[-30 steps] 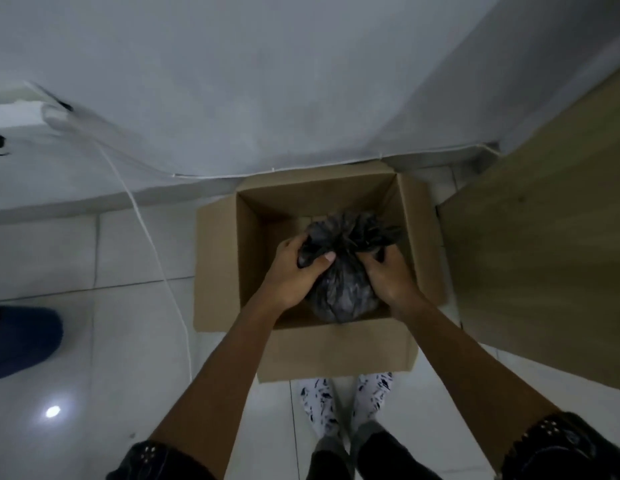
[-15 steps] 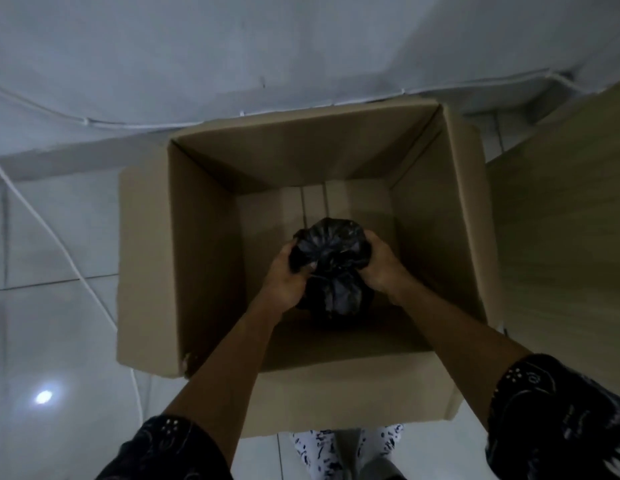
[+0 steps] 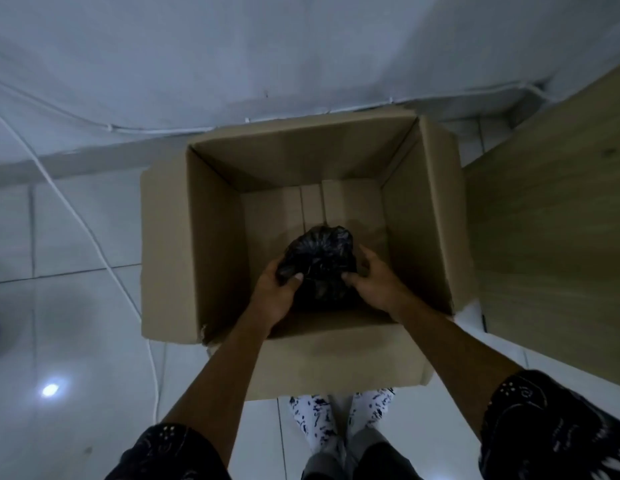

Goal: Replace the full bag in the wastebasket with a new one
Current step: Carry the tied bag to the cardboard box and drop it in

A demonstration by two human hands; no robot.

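A tied, full black rubbish bag (image 3: 319, 261) sits low inside an open cardboard box (image 3: 215, 244), near the box's front wall. My left hand (image 3: 277, 294) grips the bag's left side, thumb pressed on the plastic. On the bag's right side my right hand (image 3: 374, 280) has its fingers spread, with the thumb touching the bag and the other fingers slightly off it. No wastebasket shows in the view.
The box stands on white floor tiles against a grey wall. A wooden panel (image 3: 558, 220) rises right beside the box on the right. A white cable (image 3: 94, 237) trails across the floor on the left. My feet (image 3: 339, 420) are just before the box's front flap.
The bag has gone down from above the box's rim to deep inside it. My right hand's fingers have loosened and spread. The view has pulled back a little since half a second ago.
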